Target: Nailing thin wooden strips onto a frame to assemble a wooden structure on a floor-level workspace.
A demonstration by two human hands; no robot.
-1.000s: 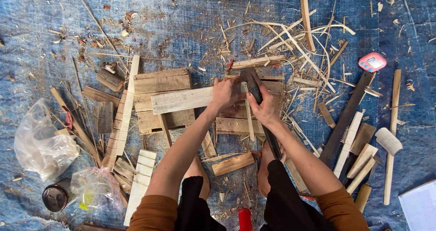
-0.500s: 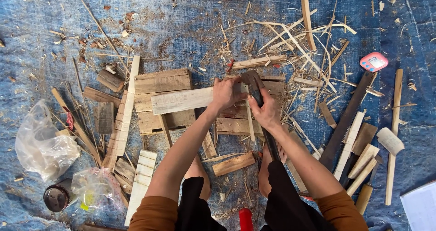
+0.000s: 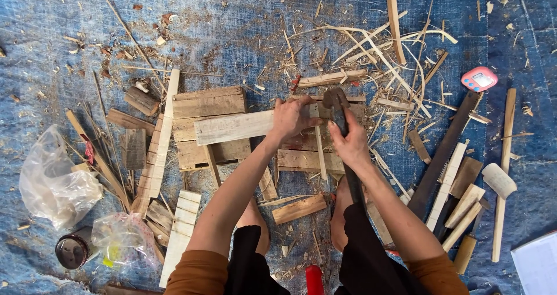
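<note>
A pale wooden board (image 3: 235, 127) is gripped at its right end by the left hand (image 3: 292, 118), fingers curled over the edge; it lies across a stack of pallet planks (image 3: 210, 106). A dark-headed hammer (image 3: 336, 100) is clasped around its handle by the right hand (image 3: 350, 139), head just beside the board's end. Everything is laid on a blue tarp (image 3: 69, 16) (littered with wood shavings (image 3: 377, 42)). A saw (image 3: 444, 150) and a pink timer (image 3: 479, 78) are seen at right.
</note>
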